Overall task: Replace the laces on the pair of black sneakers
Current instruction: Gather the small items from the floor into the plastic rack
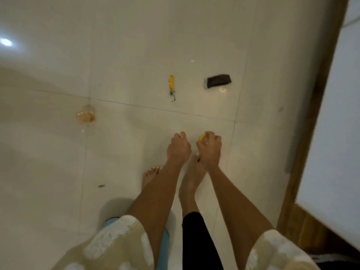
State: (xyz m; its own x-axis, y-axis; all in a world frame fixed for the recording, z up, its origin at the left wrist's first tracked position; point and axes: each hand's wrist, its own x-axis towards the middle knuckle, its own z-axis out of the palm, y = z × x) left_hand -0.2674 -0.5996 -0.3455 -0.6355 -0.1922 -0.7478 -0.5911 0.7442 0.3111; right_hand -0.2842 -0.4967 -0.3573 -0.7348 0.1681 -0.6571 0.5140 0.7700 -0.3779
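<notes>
Sneakers are nowhere in view. Right hand (209, 148) grips a small yellow object (202, 140) near the floor (136, 45); left hand (178, 147) is curled, apparently empty. Loose floor items could trip bare feet.

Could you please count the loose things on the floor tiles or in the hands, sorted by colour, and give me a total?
Yellow: 2, the stick-shaped item on the floor and the small round thing gripped by the right hand.
Black: 1, the flat dark packet.
Clear orange-tinted: 1, the crumpled wrapper.
Total: 4.
The left hand is curled and seems to hold nothing. No sneakers show.
</notes>
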